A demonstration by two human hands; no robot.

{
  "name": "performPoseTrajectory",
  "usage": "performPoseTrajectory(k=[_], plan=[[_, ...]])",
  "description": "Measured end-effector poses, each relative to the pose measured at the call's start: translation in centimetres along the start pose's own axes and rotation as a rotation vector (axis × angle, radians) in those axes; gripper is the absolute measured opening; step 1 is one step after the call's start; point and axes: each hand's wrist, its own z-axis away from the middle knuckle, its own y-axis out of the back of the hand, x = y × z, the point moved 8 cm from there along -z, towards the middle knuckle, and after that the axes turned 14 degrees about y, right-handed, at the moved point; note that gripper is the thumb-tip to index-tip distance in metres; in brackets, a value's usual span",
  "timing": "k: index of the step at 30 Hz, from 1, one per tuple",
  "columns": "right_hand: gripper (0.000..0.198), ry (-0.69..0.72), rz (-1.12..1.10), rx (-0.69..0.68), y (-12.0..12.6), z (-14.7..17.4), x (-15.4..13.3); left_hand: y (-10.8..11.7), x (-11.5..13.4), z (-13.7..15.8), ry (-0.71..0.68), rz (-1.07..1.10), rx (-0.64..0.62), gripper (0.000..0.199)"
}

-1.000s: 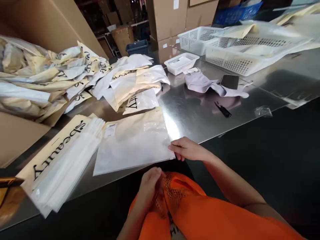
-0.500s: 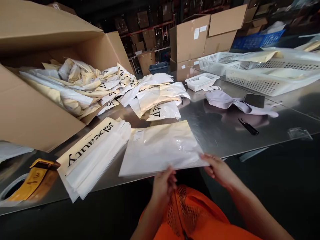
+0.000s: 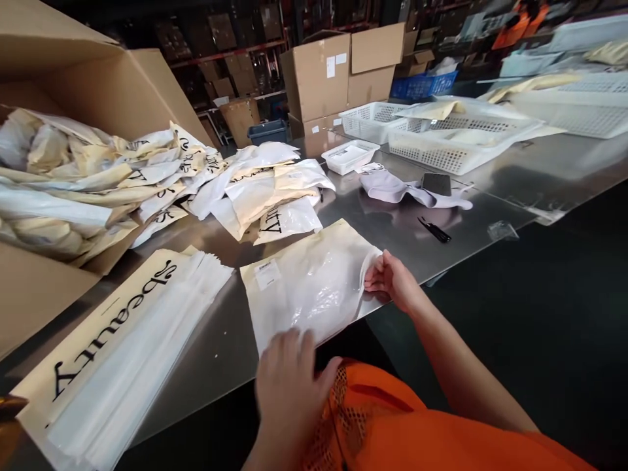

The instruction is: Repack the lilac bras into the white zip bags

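Observation:
A white and cream plastic mailing bag with a small printed label lies at the table's front edge. At its right end, my right hand has its fingers curled around the bag's edge, which bends up there. My left hand is spread palm down over the bag's near left edge, fingers stretched out and slightly blurred. Left of it lies a stack of flat bags printed "beauty". Beyond it sits a heap of filled mailing bags.
A large open carton full of bags stands at left. Towards the back right are a small white tray, perforated white baskets, a pale cloth, a dark flat device and a black tool. A person in orange is far off.
My view has swung to the right. My left hand has let go of the bag's near edge and opened flat over its left side. The right hand has curled around the bag's right end.

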Motion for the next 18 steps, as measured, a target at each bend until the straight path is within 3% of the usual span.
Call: performPoseTrajectory(k=[1, 3, 5, 8, 13, 15, 18], plan=[[0.044, 0.09, 0.04, 0.035, 0.3, 0.4, -0.6, -1.8, 2.6, -0.9, -0.121, -0.14, -0.127, 0.029], [0.038, 0.345, 0.215, 0.157, 1.8, 2.0, -2.4, -4.7, 5.3, -2.2, -0.244, -0.293, -0.304, 0.027], [0.031, 0.624, 0.434, 0.247, 3.0, 4.6, -4.4, -6.3, 5.8, -2.9, -0.274, -0.337, -0.375, 0.035], [0.022, 0.885, 0.601, 0.198, 3.0, 7.7, -5.9, -7.3, 5.7, -2.7, -0.339, -0.355, -0.394, 0.029], [0.015, 1.1, 0.604, 0.085, 1.3, 10.4, -7.3, -6.9, 6.5, -2.3, -0.382, -0.38, -0.47, 0.043], [0.015, 1.197, 0.596, 0.018, -0.1, 11.3, -7.7, -6.0, 7.3, -3.2, -0.393, -0.364, -0.486, 0.033], [0.016, 1.297, 0.643, -0.233, -3.1, 12.4, -7.3, -3.6, 8.2, -5.9, -0.344, -0.304, -0.403, 0.021]])
